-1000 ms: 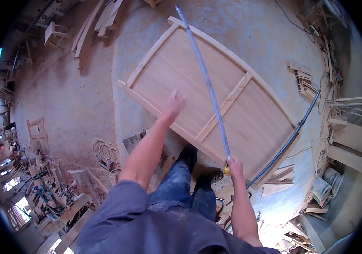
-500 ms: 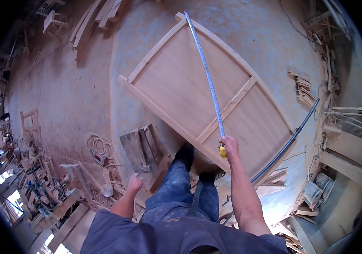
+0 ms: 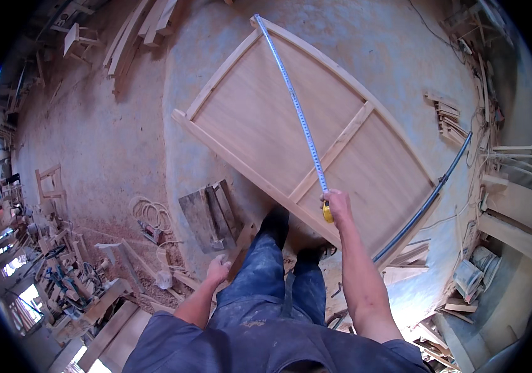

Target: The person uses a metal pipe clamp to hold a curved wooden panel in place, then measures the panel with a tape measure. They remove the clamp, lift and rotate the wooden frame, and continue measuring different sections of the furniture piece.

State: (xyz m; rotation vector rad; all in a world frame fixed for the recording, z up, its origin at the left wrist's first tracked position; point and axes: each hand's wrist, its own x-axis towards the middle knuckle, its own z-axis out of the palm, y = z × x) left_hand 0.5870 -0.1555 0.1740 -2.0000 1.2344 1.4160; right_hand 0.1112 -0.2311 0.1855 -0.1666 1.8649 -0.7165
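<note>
My right hand [image 3: 338,206] is wrapped round a yellow tape measure [image 3: 327,213] above the near part of a wooden frame panel [image 3: 247,102]. From it the pale metal tape blade [image 3: 302,118] runs out diagonally over the panel to its far corner, crossing the wooden crossbar [image 3: 335,148]. The panel lies at a slant in front of my feet, with thin sheet board inside thicker rails. Away from the panel, my left hand [image 3: 218,269] hangs beside my left leg with its fingers curled. Whatever those fingers may hold is hidden.
A dark blue pipe [image 3: 427,205] runs along the panel's right end. Left of my feet stands a worn wooden box [image 3: 207,217], near a coiled hose [image 3: 152,214]. Long boards [image 3: 132,37] lie at the far left; wood offcuts [image 3: 447,119] lie at the right.
The tape blade's far end has shifted slightly left, closer to the panel's far corner. My left hand has moved right, toward my leg. My right hand keeps its hold on the tape measure.
</note>
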